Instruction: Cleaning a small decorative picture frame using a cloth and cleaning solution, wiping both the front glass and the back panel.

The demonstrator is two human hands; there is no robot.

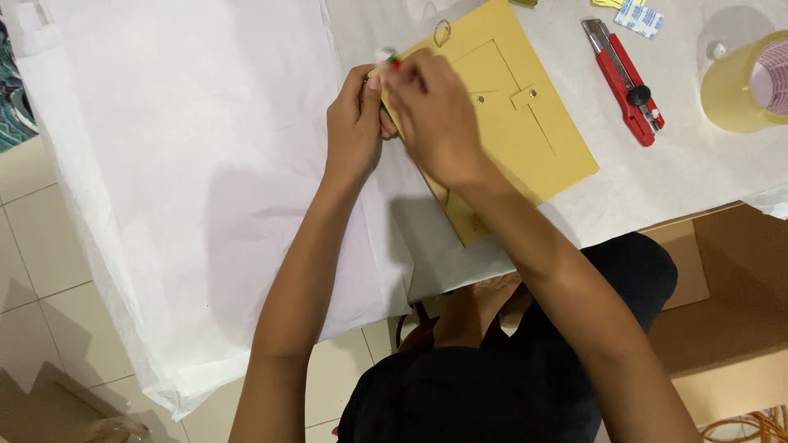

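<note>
The yellow frame backing board [517,123] lies face-down on the white paper-covered table [205,164], turned at an angle so its near-left edge comes under my hands. I can see its easel flap and small turn-clips facing up, which suggests the back was turned up for working on. My left hand [355,123] is curled closed against the board's left edge, seemingly steadying it, while my right hand [435,115] crosses over with fingers pinched together on a small red-and-green object [393,59] at the corner; what that is I cannot tell. A red utility knife [625,82] and a roll of clear tape [747,82] sit well apart on the right, within reach.
</note>
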